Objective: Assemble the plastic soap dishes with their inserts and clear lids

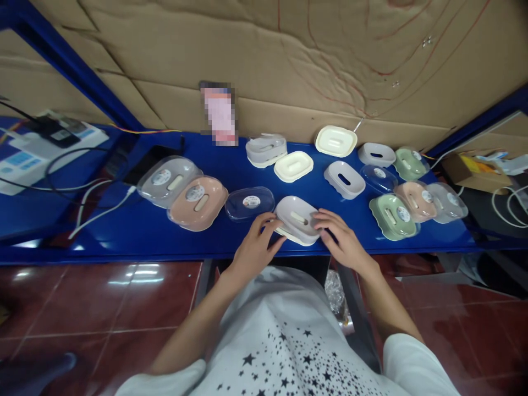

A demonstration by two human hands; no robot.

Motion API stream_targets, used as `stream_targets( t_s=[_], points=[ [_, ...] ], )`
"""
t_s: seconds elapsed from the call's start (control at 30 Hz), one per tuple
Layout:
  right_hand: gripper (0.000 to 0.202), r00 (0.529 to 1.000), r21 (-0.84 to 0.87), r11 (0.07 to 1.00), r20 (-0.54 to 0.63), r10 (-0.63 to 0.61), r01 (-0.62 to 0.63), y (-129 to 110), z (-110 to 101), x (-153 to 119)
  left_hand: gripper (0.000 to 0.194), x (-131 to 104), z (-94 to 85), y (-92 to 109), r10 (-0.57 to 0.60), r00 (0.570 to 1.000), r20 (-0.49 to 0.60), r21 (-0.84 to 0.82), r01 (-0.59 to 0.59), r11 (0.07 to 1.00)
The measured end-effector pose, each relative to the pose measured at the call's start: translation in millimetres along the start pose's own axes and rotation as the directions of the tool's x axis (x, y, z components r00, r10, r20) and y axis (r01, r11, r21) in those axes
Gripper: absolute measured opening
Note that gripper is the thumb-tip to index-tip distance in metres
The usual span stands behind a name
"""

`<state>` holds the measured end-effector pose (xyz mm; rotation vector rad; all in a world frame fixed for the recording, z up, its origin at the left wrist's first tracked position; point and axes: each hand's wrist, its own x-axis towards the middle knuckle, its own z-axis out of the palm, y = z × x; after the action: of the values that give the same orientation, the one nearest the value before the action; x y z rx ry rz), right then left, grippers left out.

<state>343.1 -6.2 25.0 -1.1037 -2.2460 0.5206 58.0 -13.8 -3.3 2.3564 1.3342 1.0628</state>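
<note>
Two Hands on One Gray Dish

You have the gray dish (pixel 292 209) at the front of the blue table (pixel 231 236), right before your tummy. A thin cream edge (pixel 289 236) peeks out under it. Your left hand (pixel 258 242) is curled narrow, with its fingers and thumb holding the left end. Your right hand (pixel 342 239) bends around the other end and holds it, with its fingers over the rim and its thumb low at the front. One hand at each end probably stops the dish from sliding or tipping. I cannot tell how hard you press, or if the dish is lifted a little.

A clear lid (pixel 237 206) lies flat just beside your left hand, maybe so you can reach it fast. The other parts seem spread out so each one is easy to see and grab.

Now count. There are two loose clear lids: that one, and one more on the right. Two loose cream trays (pixel 293 166) sit behind your dish. Two loose gray trays (pixel 350 190), each with a dark slot, lie near them. I see two pink dishes (pixel 185 213), one on each side, and two green dishes (pixel 385 220) on the right. With yours, I count four gray dishes in all
</note>
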Motion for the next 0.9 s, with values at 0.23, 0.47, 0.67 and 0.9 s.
stream_targets(
  t_s=[0.23,0.47,0.67,0.9],
  points=[
    [0.041,0.996,-0.129,0.988,0.023,-0.082,0.084,-7,21,-3,0.048,-2,-7.7,-4,0.059,0.998,-0.021,0.056,-0.058,0.997],
    [0.058,0.986,-0.108,0.980,0.026,-0.163,0.165,-7,18,-8,0.039,-2,-26.3,-20,0.148,0.988,0.045,0.099,-0.152,0.983],
    [0.056,0.987,-0.108,0.981,0.046,-0.155,0.160,-6,20,-7,0.032,-5,-21.1,-19,0.146,0.986,0.082,0.079,-0.152,0.985],
    [0.052,0.988,-0.160,0.975,0.022,-0.153,0.154,-2,27,-12,0.040,4,-42.3,-32,0.118,0.991,0.067,0.192,-0.129,0.973]
  ],
)
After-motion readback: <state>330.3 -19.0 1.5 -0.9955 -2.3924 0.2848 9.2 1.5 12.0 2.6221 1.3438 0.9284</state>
